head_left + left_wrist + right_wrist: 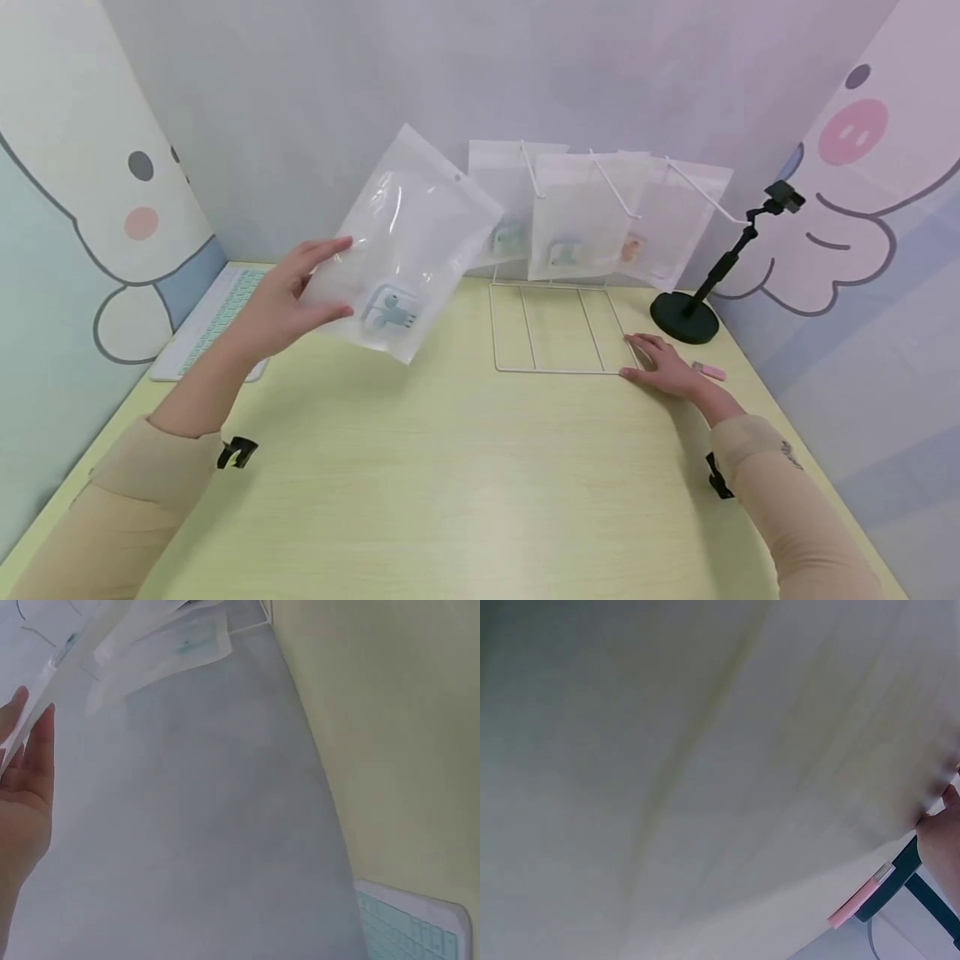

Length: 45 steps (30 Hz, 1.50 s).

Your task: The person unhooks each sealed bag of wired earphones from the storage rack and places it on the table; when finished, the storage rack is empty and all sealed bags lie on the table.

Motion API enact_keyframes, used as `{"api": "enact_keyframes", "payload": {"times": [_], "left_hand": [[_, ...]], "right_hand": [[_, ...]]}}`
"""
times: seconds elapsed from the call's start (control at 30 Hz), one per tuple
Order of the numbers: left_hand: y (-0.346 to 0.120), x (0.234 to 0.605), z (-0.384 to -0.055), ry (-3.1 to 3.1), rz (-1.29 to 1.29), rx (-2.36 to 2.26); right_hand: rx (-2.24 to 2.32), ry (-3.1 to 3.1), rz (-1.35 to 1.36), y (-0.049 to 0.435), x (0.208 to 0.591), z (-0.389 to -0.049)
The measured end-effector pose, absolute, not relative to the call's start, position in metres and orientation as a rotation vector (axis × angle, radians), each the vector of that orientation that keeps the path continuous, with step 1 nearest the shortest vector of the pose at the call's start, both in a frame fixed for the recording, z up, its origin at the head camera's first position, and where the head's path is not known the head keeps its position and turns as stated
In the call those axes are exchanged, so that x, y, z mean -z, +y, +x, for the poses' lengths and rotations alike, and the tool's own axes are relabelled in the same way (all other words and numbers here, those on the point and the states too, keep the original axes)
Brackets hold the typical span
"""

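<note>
My left hand (288,292) pinches the edge of a clear and white zip bag (420,225), tilted above the table. A blue cartoon print marks the bag's lower part. In the left wrist view, thumb and fingers of the left hand (28,787) lie on both sides of the bag. My right hand (663,367) rests at the right edge of a white wire rack's base (551,370), its thumb and fingers spread apart. Similar bags hang from the rack's hooks, among them a middle bag (585,217) and a pinkish right-hand bag (682,217).
A white keyboard (213,325) with mint keys lies at the left, partly behind the left arm. At the right, a black stand (686,317) holds up a jointed arm. A pink USB stick (710,371) lies near the right hand. Cartoon-printed walls (337,83) enclose the table.
</note>
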<state>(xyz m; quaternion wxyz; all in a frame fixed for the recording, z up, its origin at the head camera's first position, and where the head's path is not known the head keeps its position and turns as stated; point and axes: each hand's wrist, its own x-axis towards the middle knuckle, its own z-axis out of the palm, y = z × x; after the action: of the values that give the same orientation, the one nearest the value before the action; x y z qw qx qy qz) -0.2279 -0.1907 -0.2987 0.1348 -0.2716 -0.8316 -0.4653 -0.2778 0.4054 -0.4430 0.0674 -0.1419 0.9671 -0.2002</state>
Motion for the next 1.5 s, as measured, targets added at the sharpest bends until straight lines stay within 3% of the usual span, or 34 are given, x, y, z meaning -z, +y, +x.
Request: {"api": "enact_keyframes", "payload": {"times": [0.27, 0.67, 1.07, 1.5], "left_hand": [[-0.197, 0.328, -0.229, -2.521, -0.48, 1.447], [-0.199, 0.378, -0.259, -2.634, -0.395, 1.456], [-0.217, 0.394, -0.281, -2.823, -0.364, 1.228], [-0.246, 0.412, -0.303, -3.06, -0.515, 0.726]], "right_hand": [[0.604, 2.906, -0.422, 0.405, 0.442, -0.278], [0.593, 2.909, -0.409, 0.404, 0.442, -0.277], [0.584, 2.917, -0.431, 0.405, 0.442, -0.277], [0.568, 2.914, -0.432, 0.407, 0.444, -0.28]]}}
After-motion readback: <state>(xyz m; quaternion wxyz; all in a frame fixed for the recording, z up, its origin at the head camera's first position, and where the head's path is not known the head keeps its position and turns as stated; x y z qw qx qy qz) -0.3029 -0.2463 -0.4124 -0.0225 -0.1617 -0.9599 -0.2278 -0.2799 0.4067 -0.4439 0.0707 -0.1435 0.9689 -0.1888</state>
